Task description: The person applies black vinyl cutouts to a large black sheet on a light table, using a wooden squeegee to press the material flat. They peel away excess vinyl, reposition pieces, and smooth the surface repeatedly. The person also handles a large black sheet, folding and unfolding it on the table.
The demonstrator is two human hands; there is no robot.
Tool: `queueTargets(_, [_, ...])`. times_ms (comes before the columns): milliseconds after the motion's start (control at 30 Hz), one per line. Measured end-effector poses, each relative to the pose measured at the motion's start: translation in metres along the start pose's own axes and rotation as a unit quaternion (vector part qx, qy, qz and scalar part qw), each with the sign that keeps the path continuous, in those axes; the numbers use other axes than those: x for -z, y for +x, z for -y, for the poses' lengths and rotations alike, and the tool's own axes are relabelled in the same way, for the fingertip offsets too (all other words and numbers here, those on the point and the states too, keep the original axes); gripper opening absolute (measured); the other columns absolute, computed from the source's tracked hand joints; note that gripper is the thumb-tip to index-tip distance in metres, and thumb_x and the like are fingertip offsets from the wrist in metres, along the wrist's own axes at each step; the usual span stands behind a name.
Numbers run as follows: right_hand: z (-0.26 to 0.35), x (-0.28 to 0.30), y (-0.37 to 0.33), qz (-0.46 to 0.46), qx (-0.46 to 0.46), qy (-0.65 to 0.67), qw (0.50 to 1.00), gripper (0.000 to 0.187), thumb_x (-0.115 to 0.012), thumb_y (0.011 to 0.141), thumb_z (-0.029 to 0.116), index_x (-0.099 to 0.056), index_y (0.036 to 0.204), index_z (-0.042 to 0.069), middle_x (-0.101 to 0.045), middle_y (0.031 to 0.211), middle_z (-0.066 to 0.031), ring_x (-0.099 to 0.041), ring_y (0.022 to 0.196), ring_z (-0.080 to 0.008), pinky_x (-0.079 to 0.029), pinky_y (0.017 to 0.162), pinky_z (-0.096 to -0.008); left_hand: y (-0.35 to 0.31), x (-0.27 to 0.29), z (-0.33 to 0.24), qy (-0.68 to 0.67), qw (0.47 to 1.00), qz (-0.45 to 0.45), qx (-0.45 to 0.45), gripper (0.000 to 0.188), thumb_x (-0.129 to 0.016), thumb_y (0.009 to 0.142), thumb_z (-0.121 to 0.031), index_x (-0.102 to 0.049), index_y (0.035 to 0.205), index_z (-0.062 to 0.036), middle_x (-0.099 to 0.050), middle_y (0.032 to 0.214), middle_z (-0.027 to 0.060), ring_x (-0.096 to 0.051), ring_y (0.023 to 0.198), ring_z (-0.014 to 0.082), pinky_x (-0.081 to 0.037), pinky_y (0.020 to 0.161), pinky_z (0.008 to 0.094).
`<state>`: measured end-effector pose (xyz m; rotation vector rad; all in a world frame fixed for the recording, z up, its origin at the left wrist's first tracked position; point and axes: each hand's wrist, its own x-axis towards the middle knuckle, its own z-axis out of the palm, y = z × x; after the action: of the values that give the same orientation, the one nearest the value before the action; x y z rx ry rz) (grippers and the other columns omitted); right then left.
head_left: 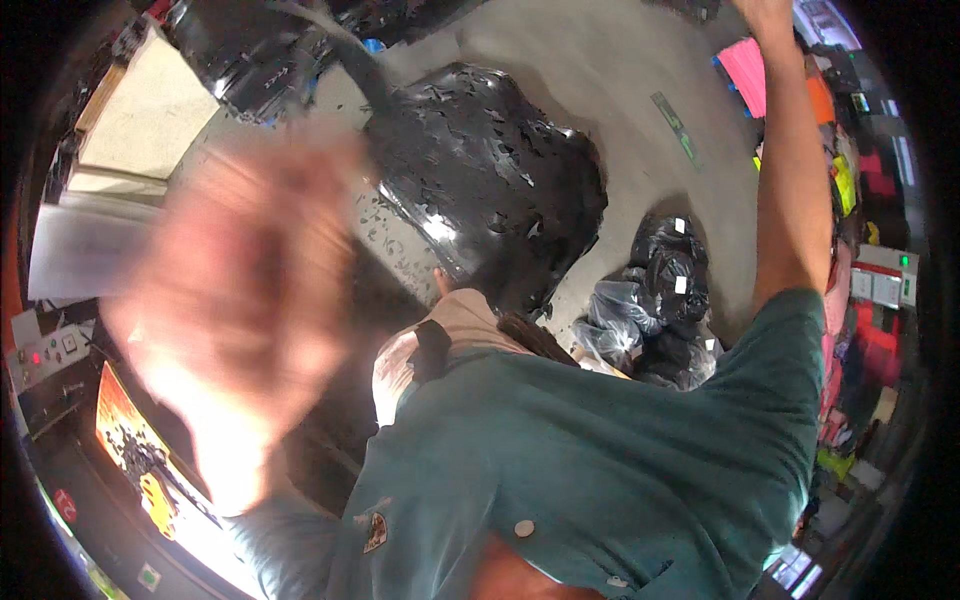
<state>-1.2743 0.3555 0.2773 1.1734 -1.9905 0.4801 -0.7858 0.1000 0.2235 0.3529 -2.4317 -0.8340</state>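
My left hand (245, 270) is raised close in front of me, smeared by motion. Its fingers cannot be made out, nor whether they hold anything. Just above it a dark curved strip (355, 55) runs down toward a large black plastic bag (490, 170), strewn with black scraps, on the floor before me. My right arm stretches up along the right side, and my right hand (766, 14) is cut off by the top edge, so its fingers are out of sight.
Smaller tied black bags (670, 260) and a clear plastic bag (612, 312) sit on the floor at right. Another black bag (250, 50) lies at far left, beside pale boards (150, 110). Colourful goods (845, 185) line the right edge. Black scraps litter an orange-and-white surface (135, 440) at lower left.
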Motion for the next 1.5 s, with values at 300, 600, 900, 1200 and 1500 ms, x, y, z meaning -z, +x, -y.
queueTargets(300, [-0.010,0.053,-0.493,0.489,-0.244,0.005,0.837,0.030,-0.057,0.102,0.011,-0.072,0.127,0.007,-0.073,0.129,-0.0170,-0.066,0.121,-0.0372,-0.051,0.105,-0.0430,-0.116,-0.302,0.026,-0.128,0.781,0.600,-0.120,0.030,-0.066,0.099,-0.025,-0.070,0.117,-0.0014,-0.073,0.107,0.0204,-0.070,0.103,0.0412,-0.058,0.087,0.0522])
queueTargets(600, [0.130,0.017,-0.632,0.576,-0.614,0.225,0.491,0.046,-0.069,0.095,0.032,-0.072,0.131,0.005,-0.075,0.123,-0.0209,-0.072,0.110,-0.0392,-0.056,0.094,-0.0458,-0.099,-0.313,0.097,-0.277,0.815,0.502,0.089,0.038,-0.067,0.102,-0.026,-0.070,0.128,0.0004,-0.072,0.122,0.0239,-0.071,0.112,0.0388,-0.057,0.096,0.0428])
queueTargets(900, [0.247,-0.215,-0.485,0.596,-0.343,0.250,0.682,0.038,-0.069,0.096,0.028,-0.074,0.124,0.002,-0.079,0.111,-0.0170,-0.075,0.103,-0.0286,-0.057,0.090,-0.0397,-0.061,-0.223,0.264,-0.170,0.871,0.388,0.248,0.031,-0.063,0.106,-0.021,-0.072,0.125,0.0023,-0.078,0.114,0.0170,-0.074,0.106,0.0227,-0.056,0.094,0.0349])
queueTargets(1200, [0.304,-0.371,-0.317,0.627,-0.433,0.232,0.605,0.040,-0.071,0.093,0.028,-0.077,0.119,-0.001,-0.080,0.109,-0.0165,-0.077,0.101,-0.0271,-0.059,0.092,-0.0365,0.073,-0.120,0.425,-0.180,0.904,0.299,0.247,0.033,-0.064,0.103,-0.026,-0.073,0.121,0.0001,-0.076,0.116,0.0211,-0.073,0.108,0.0372,-0.057,0.094,0.0417])
queueTargets(1500, [0.320,-0.540,-0.135,0.520,-0.330,0.303,0.728,0.030,-0.062,0.094,0.030,-0.073,0.102,0.003,-0.073,0.094,-0.0215,-0.071,0.088,-0.0406,-0.056,0.078,-0.0458,0.157,-0.054,0.550,-0.137,0.926,0.193,0.293,0.030,-0.065,0.104,-0.022,-0.073,0.123,0.0001,-0.077,0.113,0.0191,-0.076,0.099,0.0284,-0.058,0.088,0.0373])
